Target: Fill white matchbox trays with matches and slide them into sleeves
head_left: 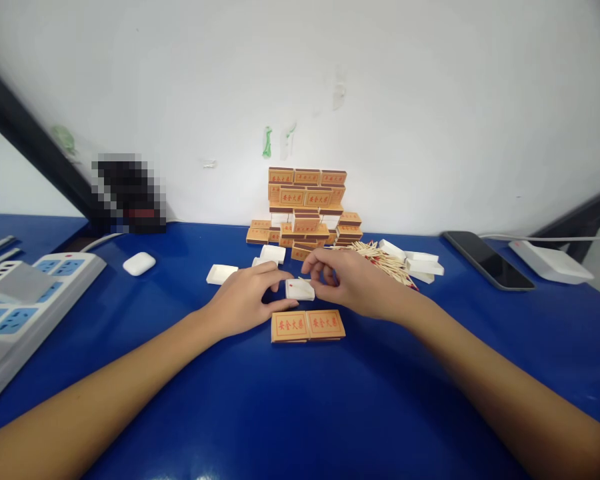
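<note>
A small white matchbox tray [300, 291] lies on the blue table between my hands, with a red match head showing at its left end. My left hand [250, 297] steadies the tray, thumb at the near side and index finger at the far side. Over the tray's right end, my right hand [353, 280] has its fingers curled in a pinch on a thin matchstick [306, 280], partly hidden by the fingers. Closer to me sit two orange matchbox covers [308, 325] side by side, with red lettering. Loose matches [387, 265] are heaped beyond my right hand.
A stack of matchboxes [307, 200] stands against the wall. White trays lie to the left [222, 274] and right [424, 263]. A power strip [75, 277] and a white case [139, 264] are at left; a phone [487, 260] and a white box [550, 261] at right.
</note>
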The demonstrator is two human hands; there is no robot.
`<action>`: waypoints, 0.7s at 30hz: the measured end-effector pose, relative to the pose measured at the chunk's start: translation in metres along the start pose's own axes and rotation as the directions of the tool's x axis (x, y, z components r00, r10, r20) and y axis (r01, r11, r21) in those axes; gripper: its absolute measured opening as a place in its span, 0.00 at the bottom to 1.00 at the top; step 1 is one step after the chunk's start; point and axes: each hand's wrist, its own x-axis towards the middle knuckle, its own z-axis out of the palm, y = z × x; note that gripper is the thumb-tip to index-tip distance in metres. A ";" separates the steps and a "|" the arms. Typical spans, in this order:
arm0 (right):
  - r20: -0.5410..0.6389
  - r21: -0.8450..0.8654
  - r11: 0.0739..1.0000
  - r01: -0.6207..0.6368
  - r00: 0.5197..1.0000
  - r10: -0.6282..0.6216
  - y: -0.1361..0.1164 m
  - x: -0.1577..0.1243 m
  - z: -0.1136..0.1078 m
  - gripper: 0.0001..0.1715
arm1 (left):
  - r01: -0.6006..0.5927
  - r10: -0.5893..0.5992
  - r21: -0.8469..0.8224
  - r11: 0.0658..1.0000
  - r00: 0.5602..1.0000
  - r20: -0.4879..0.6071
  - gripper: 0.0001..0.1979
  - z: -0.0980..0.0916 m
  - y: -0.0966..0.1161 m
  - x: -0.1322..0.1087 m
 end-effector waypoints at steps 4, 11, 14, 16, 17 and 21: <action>-0.018 -0.024 0.997 0.073 0.997 -0.074 0.001 0.000 0.000 0.17 | -0.041 0.042 0.015 0.999 0.997 -0.065 0.17 -0.001 0.003 -0.001; -0.127 0.074 0.994 0.078 0.990 -0.068 -0.006 -0.003 -0.007 0.06 | -0.051 0.059 0.046 0.998 0.977 -0.203 0.18 -0.003 0.000 -0.001; -0.135 0.114 0.992 0.047 0.990 -0.031 -0.004 -0.002 -0.005 0.07 | -0.037 0.043 0.031 0.999 0.981 -0.190 0.18 -0.002 0.000 -0.001; -0.144 0.124 0.992 0.029 0.990 -0.011 0.001 -0.001 -0.002 0.07 | -0.016 0.019 0.018 1.000 0.984 -0.177 0.17 -0.002 0.002 0.000; -0.157 0.143 0.990 0.020 0.988 0.002 0.004 0.000 0.001 0.07 | -0.007 0.008 0.012 1.000 0.986 -0.167 0.17 -0.001 0.003 0.000; -0.203 0.328 0.945 -0.021 0.975 0.092 0.010 0.004 0.014 0.04 | 0.001 -0.005 -0.030 1.000 0.993 -0.116 0.16 0.000 0.004 0.000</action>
